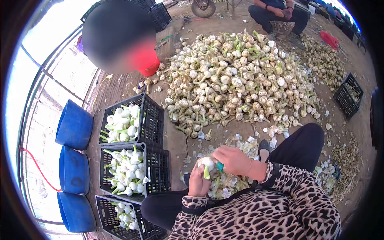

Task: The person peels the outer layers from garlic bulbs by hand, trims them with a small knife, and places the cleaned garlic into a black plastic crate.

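In my left hand [197, 182] is a white garlic bulb [206, 163] with a short green stem pointing down. My right hand [233, 161] is closed just to the right of the bulb, around a small green object [220, 166] whose kind I cannot make out. Both hands are close together above my lap. Beneath them, peeled garlic skins [226, 187] cover the ground between my legs. Beyond my hands rises a large pile of untrimmed garlic bulbs [236, 80].
Black crates of cleaned garlic stand on my left, among them a middle crate [157, 170]. Several blue buckets [75, 170] line the wall side. A red bucket [149, 69] is farther back. One person [280, 14] sits behind the pile; a crate [347, 97] lies right.
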The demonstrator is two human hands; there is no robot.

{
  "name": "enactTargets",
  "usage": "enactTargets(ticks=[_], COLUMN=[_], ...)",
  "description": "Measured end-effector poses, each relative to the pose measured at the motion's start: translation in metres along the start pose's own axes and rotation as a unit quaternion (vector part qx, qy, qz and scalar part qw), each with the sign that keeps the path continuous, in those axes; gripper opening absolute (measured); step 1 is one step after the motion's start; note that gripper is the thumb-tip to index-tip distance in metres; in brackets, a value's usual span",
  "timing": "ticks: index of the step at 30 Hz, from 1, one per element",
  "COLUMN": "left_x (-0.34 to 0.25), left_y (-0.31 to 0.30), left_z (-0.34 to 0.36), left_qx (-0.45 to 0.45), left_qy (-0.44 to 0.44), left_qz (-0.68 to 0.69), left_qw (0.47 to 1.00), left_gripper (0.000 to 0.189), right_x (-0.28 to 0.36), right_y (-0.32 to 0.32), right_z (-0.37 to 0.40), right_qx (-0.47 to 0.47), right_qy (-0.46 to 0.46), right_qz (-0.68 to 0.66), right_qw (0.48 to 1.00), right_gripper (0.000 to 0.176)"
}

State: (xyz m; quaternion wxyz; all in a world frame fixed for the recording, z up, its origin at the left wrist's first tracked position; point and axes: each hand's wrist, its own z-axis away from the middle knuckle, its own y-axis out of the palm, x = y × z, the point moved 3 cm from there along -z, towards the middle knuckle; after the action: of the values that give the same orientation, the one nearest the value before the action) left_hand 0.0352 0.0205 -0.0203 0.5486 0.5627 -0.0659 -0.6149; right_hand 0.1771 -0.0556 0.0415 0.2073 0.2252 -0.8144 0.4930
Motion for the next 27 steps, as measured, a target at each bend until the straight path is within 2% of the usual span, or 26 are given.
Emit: enactTargets(ticks=[3,6,10,13,14,16,20,21,24,25,27], left_x=[-0.004,-0.003,-0.003,-0.002,-0.001,-0.002,-0.001,-0.003,0.001,0.002,0.003], left_y=[0.017,0.017,0.010,0.005,0.003,0.004,0.008,0.016,0.015,0.019,0.024], left_z=[0.011,0.014,0.012,0.010,0.011,0.009,0.011,0.013,0.016,0.017,0.014], left_qx=[0.040,0.018,0.018,-0.020,-0.027,-0.034,0.007,0.018,0.073,0.057,0.088], left_qy=[-0.070,-0.070,-0.044,-0.006,-0.005,-0.003,-0.020,-0.019,0.004,-0.002,0.031], left_qz=[-0.088,-0.078,-0.055,-0.103,-0.103,-0.105,-0.089,-0.087,-0.217,-0.227,-0.281], left_qw=[0.993,0.994,0.997,0.994,0.994,0.994,0.996,0.996,0.974,0.972,0.955], left_gripper=[0.053,0.057,0.047,0.036,0.035,0.032,0.048,0.057,0.069,0.080,0.080], right_x=[-0.018,-0.044,-0.061,-0.050,-0.043,-0.030,-0.028,-0.027,-0.030,-0.033,-0.044], right_y=[0.001,0.015,0.025,0.016,0.012,0.010,0.017,0.017,0.009,0.012,0.021], right_z=[-0.003,0.005,0.023,0.023,0.021,0.014,0.013,0.013,0.013,0.015,0.019], right_qx=[0.001,0.050,0.141,0.155,0.123,0.050,0.059,0.037,0.022,0.016,0.005], right_qy=[0.027,0.069,0.147,0.186,0.213,0.258,0.230,0.214,0.249,0.264,0.294], right_qz=[0.049,0.116,0.163,-0.053,-0.166,-0.381,-0.378,-0.392,-0.332,-0.310,-0.266], right_qw=[0.998,0.990,0.965,0.969,0.955,0.887,0.895,0.894,0.910,0.913,0.918], right_gripper=[0.019,0.019,0.023,0.027,0.028,0.030,0.019,0.017,0.016,0.015,0.016])
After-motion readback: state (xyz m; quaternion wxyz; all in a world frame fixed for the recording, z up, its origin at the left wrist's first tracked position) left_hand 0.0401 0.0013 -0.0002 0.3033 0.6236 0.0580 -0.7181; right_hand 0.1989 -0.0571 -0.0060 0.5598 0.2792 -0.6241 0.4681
